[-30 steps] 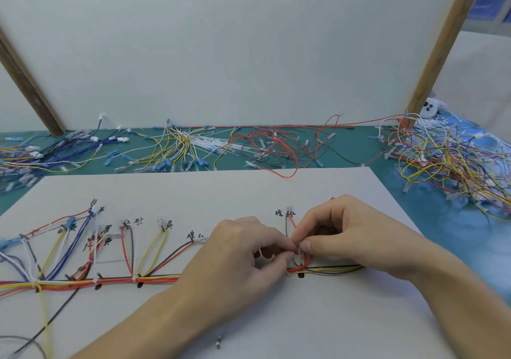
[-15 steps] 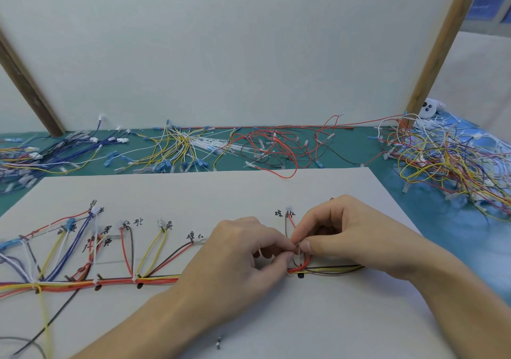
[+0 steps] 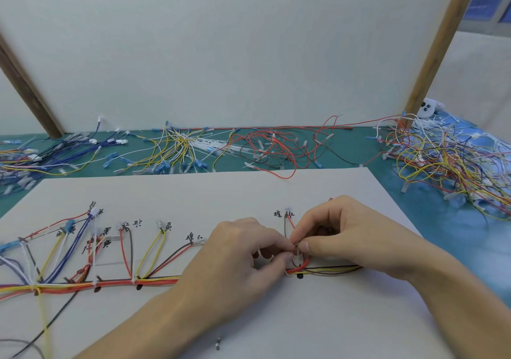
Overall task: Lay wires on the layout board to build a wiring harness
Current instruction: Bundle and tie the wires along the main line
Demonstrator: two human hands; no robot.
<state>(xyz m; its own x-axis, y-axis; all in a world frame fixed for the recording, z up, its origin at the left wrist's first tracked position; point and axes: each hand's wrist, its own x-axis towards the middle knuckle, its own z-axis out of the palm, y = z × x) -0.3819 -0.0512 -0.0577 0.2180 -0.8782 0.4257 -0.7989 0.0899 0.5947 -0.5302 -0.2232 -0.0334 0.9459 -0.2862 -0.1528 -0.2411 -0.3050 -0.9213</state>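
1. Both hands, left hand (image 3: 243, 250) and right hand (image 3: 351, 237), pinch a small white tie (image 3: 297, 249) between their fingertips, apparently to bind a branch.
2. The wire bundle (image 3: 154, 281) runs beneath the hands along the layout board (image 3: 276, 187), so branches meet their labels.

Matt white paper layout board (image 3: 276, 317), glossy plastic-coated wires (image 3: 154, 280), wooden posts (image 3: 439, 46)

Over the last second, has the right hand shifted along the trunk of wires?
No. The right hand stays put, its fingertips pinching just below the handwritten label and above the black dot on the layout board, as before.
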